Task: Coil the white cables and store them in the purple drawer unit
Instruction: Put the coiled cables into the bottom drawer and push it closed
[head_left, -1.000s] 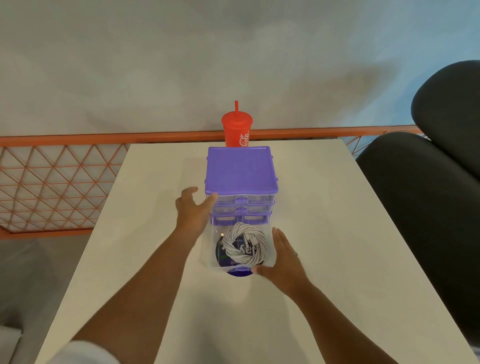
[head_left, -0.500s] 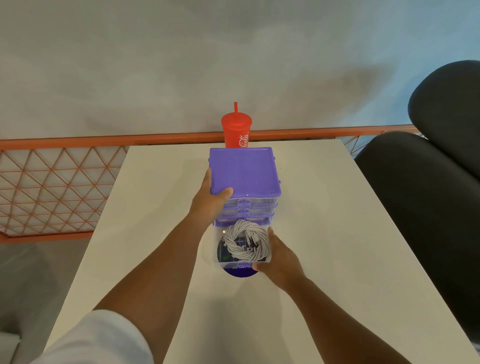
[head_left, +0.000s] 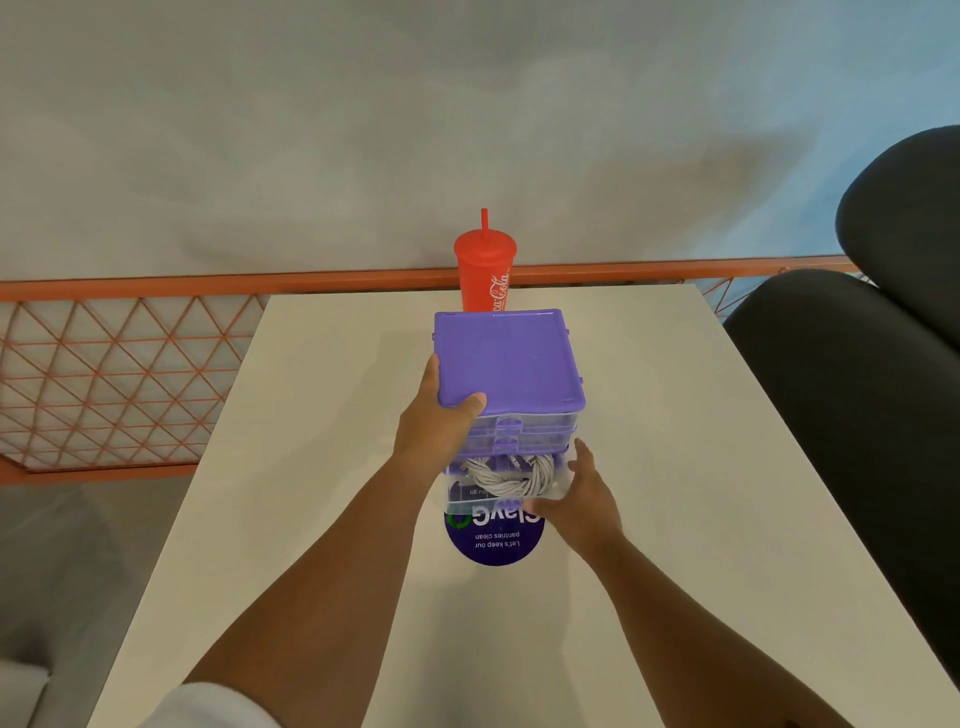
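The purple drawer unit (head_left: 506, 358) stands in the middle of the white table (head_left: 701, 467). Its clear bottom drawer (head_left: 467, 499) sticks out partway toward me. A coiled white cable (head_left: 506, 475) lies inside that drawer, half under the unit. My left hand (head_left: 439, 426) grips the unit's near left corner, thumb on the purple lid. My right hand (head_left: 582, 493) presses against the drawer's front right corner, with the thumb along the drawer's front edge.
A red cup with a lid and straw (head_left: 484, 270) stands right behind the unit at the table's far edge. A round purple sticker (head_left: 493, 540) lies on the table under the drawer front. A black chair (head_left: 857, 374) stands right; an orange railing (head_left: 114, 364) runs left.
My left hand went from the unit's side to gripping its lid corner. The drawer with the coiled cable has slid farther into the unit under my right hand.
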